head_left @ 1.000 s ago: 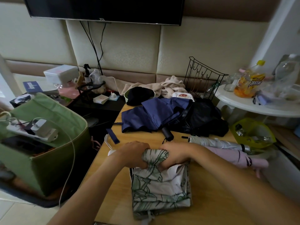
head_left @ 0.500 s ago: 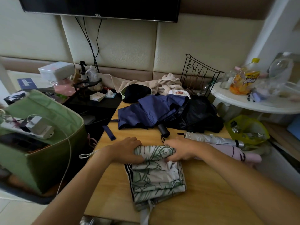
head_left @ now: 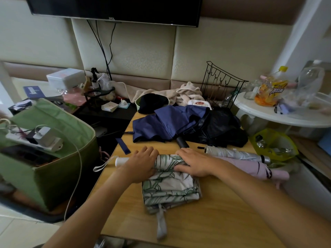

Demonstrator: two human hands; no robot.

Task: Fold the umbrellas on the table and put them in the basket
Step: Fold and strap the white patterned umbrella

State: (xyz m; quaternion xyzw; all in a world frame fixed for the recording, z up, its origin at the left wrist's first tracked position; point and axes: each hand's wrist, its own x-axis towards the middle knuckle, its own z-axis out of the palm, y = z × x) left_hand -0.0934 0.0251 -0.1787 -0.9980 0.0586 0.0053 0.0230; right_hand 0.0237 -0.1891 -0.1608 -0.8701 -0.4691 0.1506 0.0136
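Observation:
A white umbrella with a green leaf print (head_left: 170,187) lies across the wooden table (head_left: 223,222), its canopy half rolled and its white handle and wrist strap sticking out to the left. My left hand (head_left: 141,163) presses on the roll near the handle. My right hand (head_left: 195,162) lies flat on the roll's right part. Behind them lie an unfolded navy umbrella (head_left: 164,125) and a black umbrella (head_left: 222,127). A rolled silver umbrella (head_left: 232,153) and a pink umbrella (head_left: 256,169) lie at the right. The green fabric basket (head_left: 59,158) stands left of the table.
A white power strip with a charger and cable (head_left: 43,138) rests on the basket's top. A black wire rack (head_left: 222,86), a beige towel and a black cap sit at the table's back. A white round table (head_left: 279,115) with bottles and a yellow-green bin (head_left: 274,144) stand at the right.
Both hands have gone from gripping the leaf-print canopy's top edge to lying flatter on it, with the fabric rolled further. The white handle and strap now show at the left.

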